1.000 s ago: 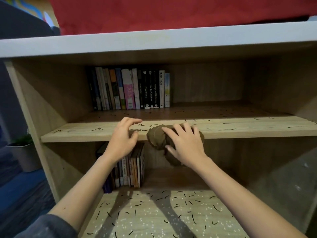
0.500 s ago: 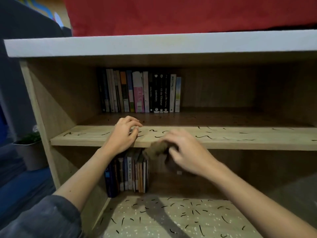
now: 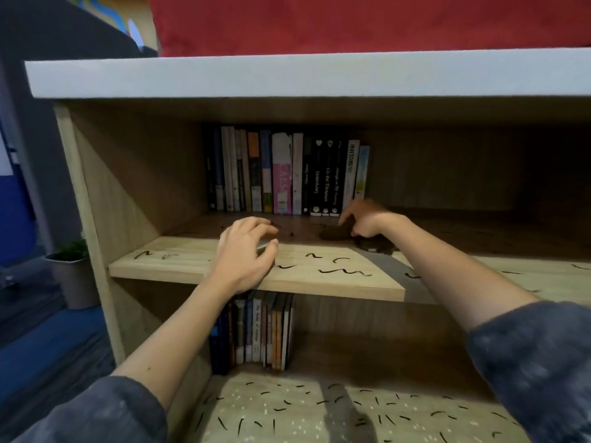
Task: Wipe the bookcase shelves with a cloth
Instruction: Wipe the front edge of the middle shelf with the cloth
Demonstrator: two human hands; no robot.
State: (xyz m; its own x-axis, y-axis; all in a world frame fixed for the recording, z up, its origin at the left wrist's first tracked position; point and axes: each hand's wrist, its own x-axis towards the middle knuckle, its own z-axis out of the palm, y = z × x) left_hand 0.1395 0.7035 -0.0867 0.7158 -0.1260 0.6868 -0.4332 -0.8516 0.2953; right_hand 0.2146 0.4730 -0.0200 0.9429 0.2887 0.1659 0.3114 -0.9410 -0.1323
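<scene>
Upper shelf [image 3: 319,278]: row of books [image 3: 281,174], upright, back left.
Lower shelf [image 3: 399,410]: shorter book row [image 3: 256,330], left.
Your right hand [image 3: 367,219]: grips the cloth [image 3: 332,234].
Your left hand [image 3: 246,254]: loosely curled, empty, on the upper shelf.

The left hand [image 3: 246,251] rests on the front edge of the pale wooden middle shelf [image 3: 179,263]; the right hand [image 3: 367,219] grips the crumpled dark brown cloth [image 3: 377,245] to its right, deeper in. A row of upright paperback books [image 3: 287,174] stands behind them, another row [image 3: 256,330] below the shelf.
</scene>
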